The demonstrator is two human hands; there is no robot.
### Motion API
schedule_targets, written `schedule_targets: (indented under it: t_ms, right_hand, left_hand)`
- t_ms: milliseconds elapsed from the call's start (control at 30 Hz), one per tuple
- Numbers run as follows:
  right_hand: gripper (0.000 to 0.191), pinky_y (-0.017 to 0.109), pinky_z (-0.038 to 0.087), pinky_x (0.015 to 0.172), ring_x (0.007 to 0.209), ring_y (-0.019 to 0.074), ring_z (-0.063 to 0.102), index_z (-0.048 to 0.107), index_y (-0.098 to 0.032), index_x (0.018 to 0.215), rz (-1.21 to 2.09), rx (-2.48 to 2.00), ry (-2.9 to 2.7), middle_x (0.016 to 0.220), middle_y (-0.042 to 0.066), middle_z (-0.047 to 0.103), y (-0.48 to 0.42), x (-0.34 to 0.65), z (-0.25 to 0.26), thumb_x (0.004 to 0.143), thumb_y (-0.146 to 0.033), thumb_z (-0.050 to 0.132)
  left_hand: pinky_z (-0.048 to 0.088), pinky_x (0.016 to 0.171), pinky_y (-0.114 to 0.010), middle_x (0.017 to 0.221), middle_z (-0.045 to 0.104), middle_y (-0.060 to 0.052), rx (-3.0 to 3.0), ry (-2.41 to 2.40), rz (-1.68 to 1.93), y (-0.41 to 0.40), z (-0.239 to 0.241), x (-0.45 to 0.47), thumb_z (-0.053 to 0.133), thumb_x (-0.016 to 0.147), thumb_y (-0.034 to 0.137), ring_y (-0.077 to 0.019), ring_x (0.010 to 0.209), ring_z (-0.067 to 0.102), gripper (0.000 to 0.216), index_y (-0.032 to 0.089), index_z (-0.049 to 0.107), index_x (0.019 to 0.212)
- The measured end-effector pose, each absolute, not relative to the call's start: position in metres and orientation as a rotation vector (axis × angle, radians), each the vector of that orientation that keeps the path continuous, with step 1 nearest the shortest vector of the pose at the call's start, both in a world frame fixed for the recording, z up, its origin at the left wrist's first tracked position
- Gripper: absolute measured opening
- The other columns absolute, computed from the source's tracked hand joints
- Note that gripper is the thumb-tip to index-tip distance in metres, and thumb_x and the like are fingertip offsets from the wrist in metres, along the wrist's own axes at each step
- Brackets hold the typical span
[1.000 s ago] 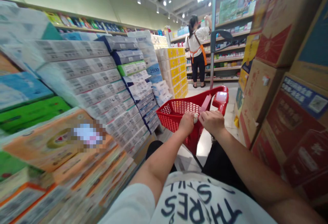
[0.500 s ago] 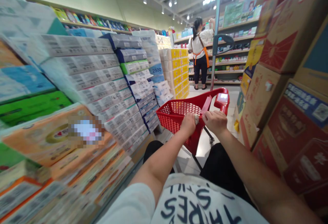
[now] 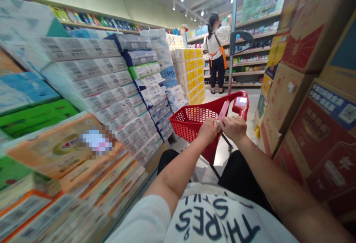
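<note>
A red plastic shopping cart [image 3: 191, 122] with a mesh basket stands in the aisle just ahead of me. My left hand [image 3: 208, 130] is closed on the near rim or handle of the cart. My right hand [image 3: 234, 128] grips the same handle right beside it, the two hands almost touching. A small pale thing shows between the two hands; I cannot make out what it is. The basket looks bare inside as far as I can see.
Stacked packs of tissue and paper goods [image 3: 111, 87] line the left side. Tall piles of cardboard boxes [image 3: 300, 68] crowd the right. A person in a white top and orange apron [image 3: 216, 52] stands at shelves down the aisle, beside a grey pole [image 3: 232, 42].
The view has shifted slightly as the cart and I moved along the aisle. My two hands have drawn closer together on the cart handle.
</note>
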State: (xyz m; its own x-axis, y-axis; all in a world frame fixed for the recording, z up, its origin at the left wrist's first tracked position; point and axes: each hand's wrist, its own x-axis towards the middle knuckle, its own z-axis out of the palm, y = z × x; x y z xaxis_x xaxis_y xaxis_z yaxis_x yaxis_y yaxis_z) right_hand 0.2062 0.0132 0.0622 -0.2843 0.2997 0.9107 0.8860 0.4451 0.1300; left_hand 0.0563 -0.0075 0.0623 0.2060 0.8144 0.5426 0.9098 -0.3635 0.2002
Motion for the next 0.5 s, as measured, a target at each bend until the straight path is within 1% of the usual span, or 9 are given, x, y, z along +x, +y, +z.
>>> schedule_targets:
  t_ms: [100,200,300,367,433,500]
  right_hand:
    - [0.027,0.031,0.024,0.066,0.060,0.0151,0.048,0.058,-0.020,0.061,-0.826,-1.006,-1.821,0.058,0.001,0.061,0.010,0.204,0.063,0.086,-0.027,0.050]
    - [0.026,0.032,0.024,0.066,0.061,0.0149,0.048,0.058,-0.020,0.061,-0.830,-0.991,-1.817,0.058,0.001,0.062,0.008,0.200,0.063,0.086,-0.025,0.049]
    - [0.026,0.032,0.024,0.066,0.060,0.0148,0.048,0.058,-0.020,0.061,-0.839,-0.993,-1.808,0.058,0.001,0.061,0.008,0.198,0.063,0.085,-0.026,0.051]
    - [0.026,0.032,0.024,0.066,0.060,0.0150,0.048,0.057,-0.020,0.061,-0.846,-0.993,-1.808,0.057,0.001,0.061,0.008,0.199,0.063,0.085,-0.027,0.052]
    - [0.025,0.032,0.025,0.066,0.060,0.0151,0.048,0.057,-0.020,0.060,-0.846,-0.986,-1.811,0.057,0.001,0.061,0.010,0.200,0.062,0.084,-0.027,0.052]
    - [0.024,0.031,0.025,0.066,0.061,0.0150,0.048,0.057,-0.020,0.061,-0.833,-0.986,-1.822,0.058,0.001,0.061,0.011,0.202,0.060,0.083,-0.025,0.052]
  left_hand:
    - [0.045,0.089,-0.030,0.099,0.061,-0.007,-2.316,-1.759,-0.733,-0.003,0.059,0.044,0.029,0.097,0.020,-0.0171,0.095,0.057,0.025,0.018,0.054,0.098]
    - [0.045,0.087,-0.031,0.099,0.061,-0.009,-2.218,-1.895,-0.608,0.000,0.056,0.036,0.032,0.096,0.019,-0.0187,0.094,0.057,0.023,0.015,0.054,0.098]
    - [0.045,0.087,-0.031,0.097,0.061,-0.008,-2.184,-1.859,-0.676,-0.003,0.054,0.041,0.027,0.097,0.021,-0.0185,0.094,0.057,0.028,0.015,0.055,0.096]
    - [0.044,0.088,-0.032,0.098,0.061,-0.008,-2.195,-1.784,-0.725,-0.007,0.054,0.045,0.025,0.099,0.026,-0.0184,0.095,0.056,0.032,0.017,0.055,0.097]
    - [0.042,0.090,-0.034,0.100,0.060,-0.007,-2.204,-1.747,-0.695,-0.008,0.055,0.045,0.027,0.099,0.032,-0.0189,0.097,0.056,0.032,0.018,0.055,0.099]
    - [0.042,0.090,-0.036,0.102,0.060,-0.007,-2.187,-1.807,-0.600,-0.008,0.056,0.041,0.029,0.099,0.032,-0.0194,0.097,0.056,0.030,0.019,0.056,0.101]
